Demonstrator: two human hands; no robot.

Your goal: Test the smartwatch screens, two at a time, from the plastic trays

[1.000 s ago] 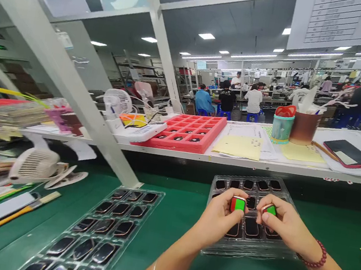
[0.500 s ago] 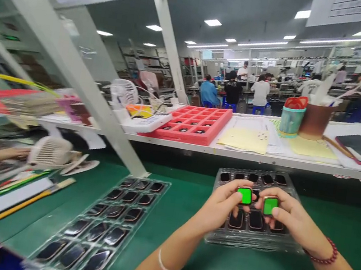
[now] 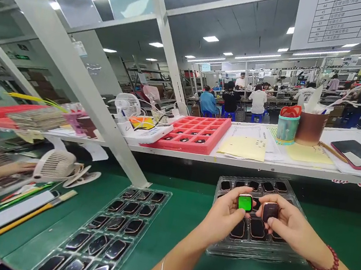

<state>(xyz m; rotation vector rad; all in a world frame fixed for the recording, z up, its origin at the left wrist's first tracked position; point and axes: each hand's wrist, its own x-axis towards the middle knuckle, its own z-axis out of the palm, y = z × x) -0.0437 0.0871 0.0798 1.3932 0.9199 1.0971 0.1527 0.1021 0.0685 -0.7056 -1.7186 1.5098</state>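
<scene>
A: Hands?

B: Left grip (image 3: 222,219) pinched on a square watch-style unit (image 3: 245,202), green screen up. Right grip (image 3: 289,225) pinched on a second unit (image 3: 270,211), rose-gold rim, dark face up.

A: What changed?

B: Right unit showed green a moment ago, now dark. Flipped or screen off, can't tell. Left unit still green, so the pair no longer match.

A: Position?

B: Both held just above the clear blister tray (image 3: 250,254), grips close but apart, more units sitting in its pockets.

A: Further out?

B: Left of that tray, a second loaded blister tray (image 3: 154,190) on the green counter mat (image 3: 180,263). Behind it, a red compartment tray (image 3: 195,130) on the raised shelf.
</scene>
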